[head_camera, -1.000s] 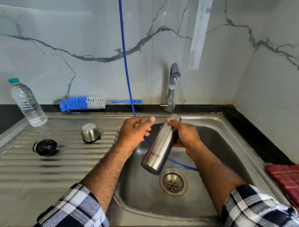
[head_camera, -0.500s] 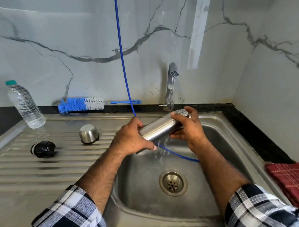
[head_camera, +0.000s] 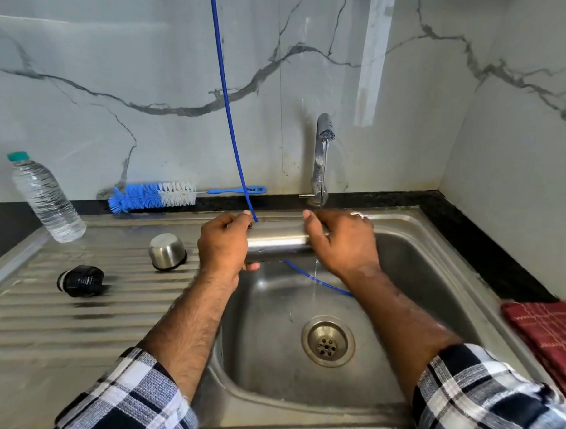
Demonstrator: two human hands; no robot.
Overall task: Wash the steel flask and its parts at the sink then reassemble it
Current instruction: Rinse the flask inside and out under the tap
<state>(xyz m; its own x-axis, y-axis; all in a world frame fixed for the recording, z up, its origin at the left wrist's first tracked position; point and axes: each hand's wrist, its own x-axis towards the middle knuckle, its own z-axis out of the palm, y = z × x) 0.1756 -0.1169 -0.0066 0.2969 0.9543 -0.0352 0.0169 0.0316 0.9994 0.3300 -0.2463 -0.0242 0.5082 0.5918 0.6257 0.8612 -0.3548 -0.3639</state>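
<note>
Both hands, the left hand (head_camera: 223,244) and right hand (head_camera: 342,244), are gripping the steel flask (head_camera: 275,243), now tipped level from upright under the tap (head_camera: 323,157), rinsing its outside over the sink (head_camera: 404,239).

- Steel flask (head_camera: 275,244): plain silver, bright sheen along its side.
- Steel cup (head_camera: 167,251): silver, dark rim.
- Flask stopper (head_camera: 81,280): black, white band at one end.
- Bottle brush (head_camera: 152,195): blue bristles, white bristles nearer the blue handle.
- Hose (head_camera: 226,114): blue.
- Plastic bottle (head_camera: 47,200): clear, green cap.
- Cloth (head_camera: 548,336): dark red, thin pale grid lines.
- Sleeves (head_camera: 127,399): black, white and grey check.
- Wall (head_camera: 119,61): pale marble, grey veins.
- Sink (head_camera: 27,316): grey steel, ribbed draining board.
- Tabletop (head_camera: 488,242): black.
</note>
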